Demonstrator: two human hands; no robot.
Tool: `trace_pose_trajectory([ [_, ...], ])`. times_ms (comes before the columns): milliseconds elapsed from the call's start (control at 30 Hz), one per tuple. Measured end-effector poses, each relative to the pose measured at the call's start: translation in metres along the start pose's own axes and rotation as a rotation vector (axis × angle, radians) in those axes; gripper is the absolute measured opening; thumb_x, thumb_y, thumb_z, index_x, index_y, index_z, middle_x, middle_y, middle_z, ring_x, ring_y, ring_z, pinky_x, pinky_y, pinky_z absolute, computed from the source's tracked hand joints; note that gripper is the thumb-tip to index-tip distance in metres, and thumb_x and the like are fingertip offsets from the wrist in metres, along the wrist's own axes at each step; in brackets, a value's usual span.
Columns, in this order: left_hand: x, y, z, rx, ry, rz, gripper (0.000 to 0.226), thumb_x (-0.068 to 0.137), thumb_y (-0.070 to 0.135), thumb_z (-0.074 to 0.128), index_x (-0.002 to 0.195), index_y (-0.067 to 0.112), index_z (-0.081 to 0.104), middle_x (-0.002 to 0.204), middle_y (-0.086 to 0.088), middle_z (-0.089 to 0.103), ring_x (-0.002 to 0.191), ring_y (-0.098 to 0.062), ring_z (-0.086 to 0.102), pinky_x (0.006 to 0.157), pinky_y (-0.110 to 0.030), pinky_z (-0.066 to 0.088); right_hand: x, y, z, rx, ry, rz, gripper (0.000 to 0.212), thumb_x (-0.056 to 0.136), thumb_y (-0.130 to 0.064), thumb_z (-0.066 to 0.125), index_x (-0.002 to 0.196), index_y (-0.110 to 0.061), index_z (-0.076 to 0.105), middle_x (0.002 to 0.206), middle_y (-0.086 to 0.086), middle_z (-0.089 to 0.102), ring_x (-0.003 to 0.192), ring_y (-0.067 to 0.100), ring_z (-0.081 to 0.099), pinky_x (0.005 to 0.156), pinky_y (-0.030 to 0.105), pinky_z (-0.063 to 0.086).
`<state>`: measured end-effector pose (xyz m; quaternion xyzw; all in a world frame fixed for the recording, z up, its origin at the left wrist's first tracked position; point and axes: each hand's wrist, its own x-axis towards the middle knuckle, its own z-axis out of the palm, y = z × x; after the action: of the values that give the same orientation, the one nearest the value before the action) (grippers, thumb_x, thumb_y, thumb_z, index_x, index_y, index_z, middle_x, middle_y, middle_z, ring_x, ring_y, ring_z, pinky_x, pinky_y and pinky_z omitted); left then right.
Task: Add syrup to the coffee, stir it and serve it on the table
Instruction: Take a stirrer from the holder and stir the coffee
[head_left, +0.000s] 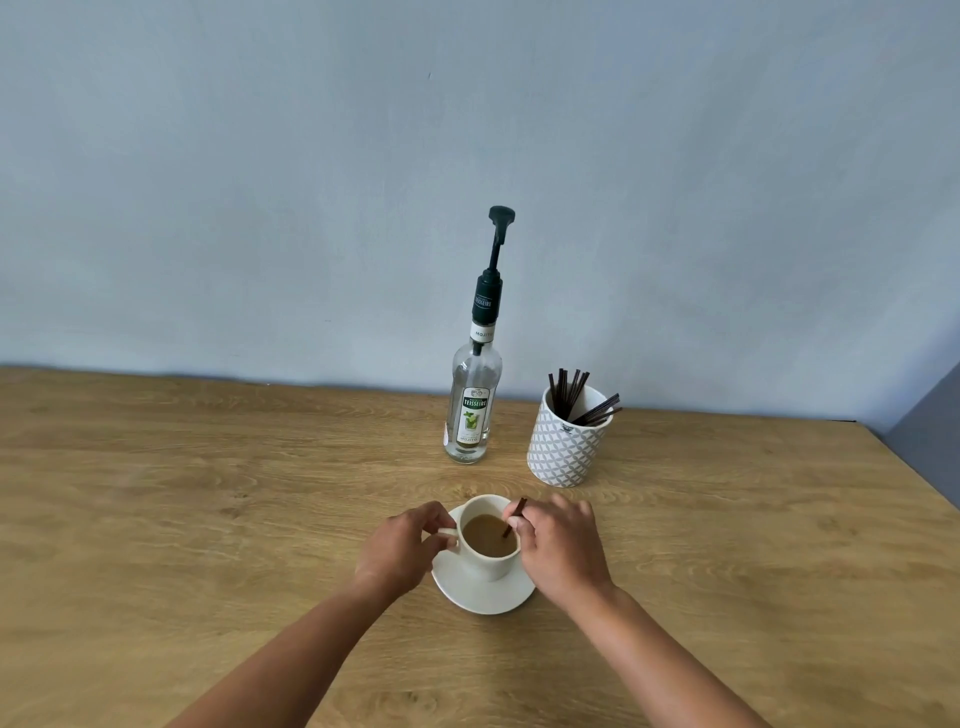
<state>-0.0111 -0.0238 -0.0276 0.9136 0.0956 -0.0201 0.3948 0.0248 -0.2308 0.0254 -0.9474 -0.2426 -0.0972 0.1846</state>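
Observation:
A white cup of milky coffee stands on a white saucer on the wooden table. My left hand pinches the cup's handle on its left side. My right hand pinches a dark brown stir stick whose lower end dips into the coffee. Behind the cup stands a clear syrup bottle with a dark green pump, upright and untouched.
A white patterned pot holding several dark stir sticks stands right of the bottle. A pale blue wall runs along the table's far edge. The table's right edge slants in at the far right.

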Motion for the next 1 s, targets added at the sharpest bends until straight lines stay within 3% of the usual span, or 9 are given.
trace_pose_trajectory([
  [200,0.000,0.000,0.000,-0.007,0.001,0.001,0.014,0.088,0.036,0.066,0.083,0.046,0.058,0.092,0.024,0.069,0.066,-0.001,0.064,0.061,-0.025,0.050,-0.001,-0.006,0.006,0.165,-0.053,0.019,0.016,0.094,-0.024,0.054,0.099,-0.035,0.065,0.091,-0.014,0.067,0.090,0.011,0.054,0.086,0.032,0.033],
  [333,-0.001,0.001,-0.001,0.000,0.000,0.001,0.013,0.088,0.035,0.067,0.086,0.045,0.059,0.095,0.023,0.069,0.067,-0.002,0.064,0.062,-0.026,0.050,0.003,-0.008,0.009,0.147,-0.065,0.041,0.020,0.095,-0.026,0.054,0.106,-0.035,0.069,0.097,-0.015,0.072,0.095,0.011,0.055,0.091,0.034,0.034],
  [467,-0.001,0.002,-0.002,0.009,-0.001,-0.001,0.012,0.089,0.035,0.066,0.087,0.045,0.059,0.095,0.024,0.068,0.067,-0.001,0.063,0.062,-0.026,0.050,0.002,-0.004,0.004,0.041,-0.018,0.019,0.019,0.094,-0.022,0.055,0.102,-0.033,0.068,0.093,-0.015,0.070,0.093,0.013,0.056,0.085,0.035,0.035],
  [700,-0.001,0.003,-0.002,0.026,-0.001,-0.003,0.011,0.089,0.036,0.065,0.087,0.045,0.059,0.094,0.024,0.068,0.070,-0.002,0.064,0.064,-0.028,0.053,0.001,-0.007,0.006,0.163,-0.031,-0.003,0.018,0.094,-0.022,0.055,0.100,-0.035,0.067,0.092,-0.016,0.069,0.090,0.010,0.056,0.086,0.032,0.032],
  [1000,-0.003,0.006,0.000,0.006,0.001,-0.010,0.003,0.090,0.036,0.064,0.090,0.039,0.062,0.097,0.023,0.069,0.073,-0.004,0.066,0.074,-0.036,0.057,-0.004,0.001,0.003,0.107,0.021,-0.025,0.016,0.091,-0.019,0.059,0.094,-0.033,0.067,0.088,-0.017,0.070,0.087,0.012,0.059,0.081,0.035,0.035],
])
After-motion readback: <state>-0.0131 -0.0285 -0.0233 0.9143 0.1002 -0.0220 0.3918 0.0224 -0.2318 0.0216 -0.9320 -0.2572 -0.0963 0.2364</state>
